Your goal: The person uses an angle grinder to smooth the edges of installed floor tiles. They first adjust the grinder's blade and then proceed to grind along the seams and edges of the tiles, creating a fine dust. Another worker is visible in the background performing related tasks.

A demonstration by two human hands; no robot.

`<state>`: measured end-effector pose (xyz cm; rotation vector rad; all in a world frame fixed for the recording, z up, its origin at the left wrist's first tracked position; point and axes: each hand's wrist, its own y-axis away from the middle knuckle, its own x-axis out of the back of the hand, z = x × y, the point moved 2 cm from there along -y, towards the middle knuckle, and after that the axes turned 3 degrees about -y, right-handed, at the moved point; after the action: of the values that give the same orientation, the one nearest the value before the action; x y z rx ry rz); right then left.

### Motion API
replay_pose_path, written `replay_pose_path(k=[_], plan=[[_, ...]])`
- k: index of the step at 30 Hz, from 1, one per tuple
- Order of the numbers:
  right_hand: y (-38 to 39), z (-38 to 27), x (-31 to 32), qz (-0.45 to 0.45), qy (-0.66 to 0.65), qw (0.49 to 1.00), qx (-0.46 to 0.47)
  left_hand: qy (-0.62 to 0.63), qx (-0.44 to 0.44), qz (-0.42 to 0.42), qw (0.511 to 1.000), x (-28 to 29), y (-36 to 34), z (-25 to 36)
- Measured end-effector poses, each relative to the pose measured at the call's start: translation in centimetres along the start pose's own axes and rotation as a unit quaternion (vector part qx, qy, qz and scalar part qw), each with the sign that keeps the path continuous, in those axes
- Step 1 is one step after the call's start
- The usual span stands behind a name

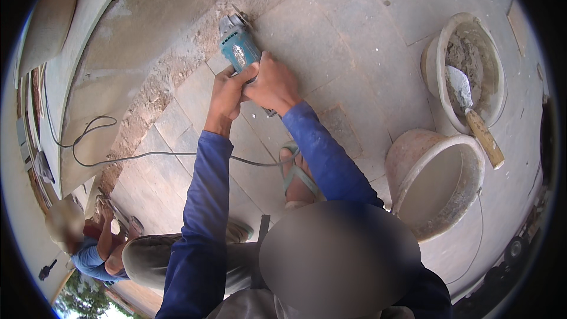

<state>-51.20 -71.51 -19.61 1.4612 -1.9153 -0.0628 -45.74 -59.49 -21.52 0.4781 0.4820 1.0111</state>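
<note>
My left hand [230, 94] and my right hand [271, 82] are both closed on a teal angle grinder [239, 45], whose metal head points away from me. Its disc edge is at the rough, broken strip [180, 59] bordering the grey tiles [319, 35]; whether it touches cannot be told. A black cord [147, 155] loops across the floor below my hands. My sandalled foot [292, 174] shows between my forearms.
A bucket [430, 68] of mortar with a trowel [482, 134] across it stands at right, beside a second bucket [404, 153] with grey contents. A co-worker [94, 248] crouches at lower left. A concrete slab [109, 91] runs along the left. A wheel [515, 249] shows at far right.
</note>
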Motion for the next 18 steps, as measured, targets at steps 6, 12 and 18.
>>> replay_pose_path(k=[6, 12, 18], plan=[[-0.23, 0.10, -0.04, 0.003, 0.011, 1.000, -0.012, 0.005, -0.006, 0.009, 1.000, -0.37, 0.11, 0.15], [-0.08, -0.24, 0.30, 0.000, 0.032, 0.999, -0.014, 0.003, -0.006, 0.004, 1.000, -0.30, -0.03, 0.16], [-0.56, 0.14, 0.10, -0.016, 0.029, 0.999, -0.020, -0.033, 0.000, 0.017, 0.999, 0.05, -0.43, -0.21]])
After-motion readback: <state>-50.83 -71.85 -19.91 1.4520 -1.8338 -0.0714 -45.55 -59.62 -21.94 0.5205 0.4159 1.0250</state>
